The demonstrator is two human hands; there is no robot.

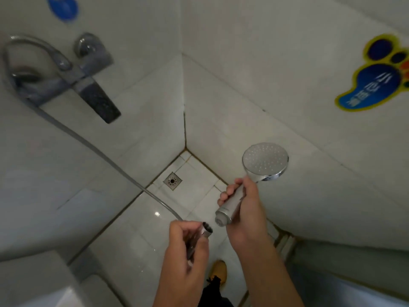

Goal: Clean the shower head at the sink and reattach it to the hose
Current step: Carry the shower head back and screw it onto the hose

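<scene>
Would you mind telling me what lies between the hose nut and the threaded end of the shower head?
Nothing: in the head view, only bare floor tile shows between hose nut and shower head.

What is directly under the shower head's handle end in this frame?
Below the shower head handle's open end is white floor tile, with the hose nut in the left hand just beside it, apart. The right hand covers the handle's middle.

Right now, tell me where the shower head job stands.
Done, apparently: the shower head is back in the shower stall, away from any sink; whether it is clean I cannot tell. In hand: the right hand grips its handle, and the left hand holds the hose nut just short of the handle's threaded end. Left: join them and screw the nut tight.
</scene>
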